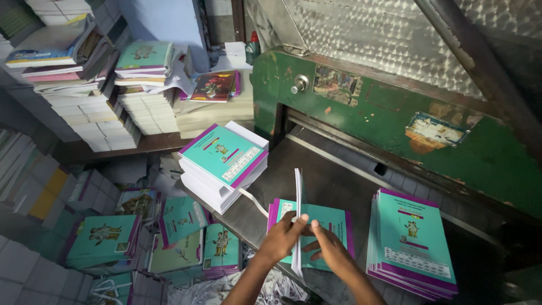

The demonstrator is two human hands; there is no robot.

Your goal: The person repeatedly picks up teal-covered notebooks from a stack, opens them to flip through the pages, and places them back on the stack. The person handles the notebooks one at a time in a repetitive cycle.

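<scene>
My left hand [281,240] and my right hand [329,247] together grip a thin stack of booklets [298,195] that stands upright on its edge. It rests on a flat stack of teal and purple booklets [333,221] on the dark metal table [316,169] of a green cutting machine [395,121]. A tall stack of teal booklets [223,164] sits to the left at the table's corner. Another stack of teal booklets [409,243] lies to the right of my hands.
Piles of books [101,90] fill the shelves at the back left. More teal booklets [180,237] lie heaped on the floor below the table, with paper trimmings [226,291] near my arms. A white strap [254,201] hangs from the tall stack.
</scene>
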